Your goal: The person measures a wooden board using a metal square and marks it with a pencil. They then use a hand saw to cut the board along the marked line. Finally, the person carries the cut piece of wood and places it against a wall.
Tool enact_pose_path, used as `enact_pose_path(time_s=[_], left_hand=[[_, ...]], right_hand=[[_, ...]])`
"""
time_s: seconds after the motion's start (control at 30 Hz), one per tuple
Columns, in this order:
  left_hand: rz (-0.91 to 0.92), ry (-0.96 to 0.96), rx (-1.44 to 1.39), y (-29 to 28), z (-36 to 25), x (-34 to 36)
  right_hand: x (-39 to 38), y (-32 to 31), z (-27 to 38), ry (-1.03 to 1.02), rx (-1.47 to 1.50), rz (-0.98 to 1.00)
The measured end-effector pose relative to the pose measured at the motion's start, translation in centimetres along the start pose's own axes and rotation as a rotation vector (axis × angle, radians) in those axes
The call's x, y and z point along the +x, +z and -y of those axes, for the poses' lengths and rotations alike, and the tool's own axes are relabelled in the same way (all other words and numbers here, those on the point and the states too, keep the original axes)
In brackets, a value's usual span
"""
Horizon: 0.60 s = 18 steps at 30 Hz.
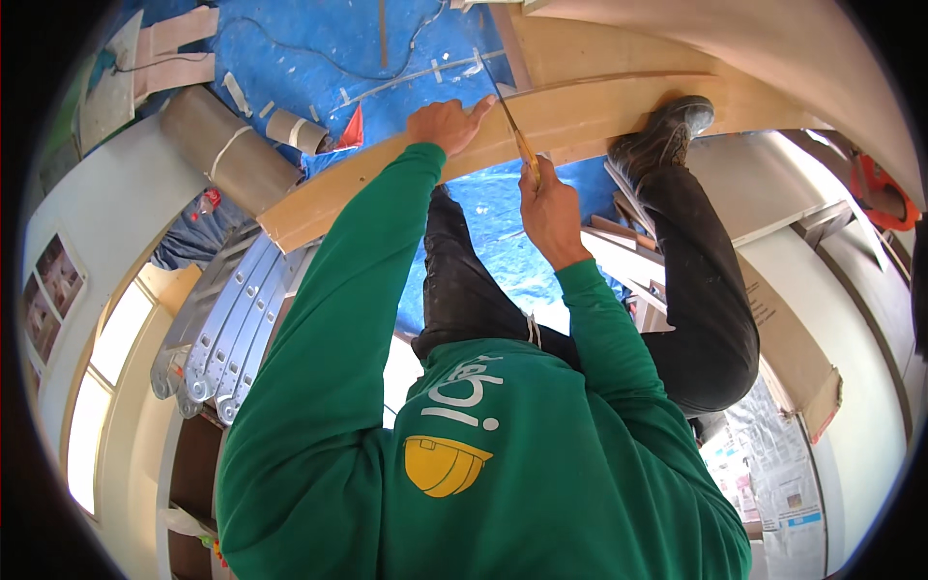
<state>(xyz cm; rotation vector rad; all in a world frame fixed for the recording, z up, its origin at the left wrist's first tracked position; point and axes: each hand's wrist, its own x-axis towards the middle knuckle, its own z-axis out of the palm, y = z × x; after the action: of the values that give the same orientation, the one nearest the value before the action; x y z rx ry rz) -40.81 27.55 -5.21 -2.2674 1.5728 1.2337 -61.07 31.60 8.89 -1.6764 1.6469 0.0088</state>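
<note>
A long wooden board (338,193) runs across in front of me, from the lower left to the upper right. My left hand (448,126) grips its far edge, thumb stretched toward the saw. In my right hand (553,211) is the yellowish handle of a handsaw (514,124). The thin dark blade slants up and left across the board, close to my left thumb. Whether its teeth are inside the wood I cannot tell. My dark shoe (662,140) presses on the board's right part.
Blue sheeting (290,48) with a cable covers the floor ahead. Brown rolls (232,150) lie at the left, above a folded metal ladder (237,309). A wooden panel (599,43) stands beyond the board. Cardboard (788,338) and an orange tool (884,198) are at the right.
</note>
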Motion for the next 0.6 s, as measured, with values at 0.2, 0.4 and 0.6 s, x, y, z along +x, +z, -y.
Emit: enact_pose_path(time_s=[0.2,0.4,0.6], left_hand=[[0.021,0.067,-0.014,0.3,0.8,0.5],[-0.187,0.141,0.064,0.4,8.0,-0.7],[-0.089,-0.245,0.132,-0.7,11.7,-3.4]], right_hand=[[0.2,0.2,-0.3,0.067,-0.024,0.029],[1.2,0.0,-0.8,0.044,-0.022,0.063],[1.6,-0.4,-0.2,0.091,-0.029,0.094]])
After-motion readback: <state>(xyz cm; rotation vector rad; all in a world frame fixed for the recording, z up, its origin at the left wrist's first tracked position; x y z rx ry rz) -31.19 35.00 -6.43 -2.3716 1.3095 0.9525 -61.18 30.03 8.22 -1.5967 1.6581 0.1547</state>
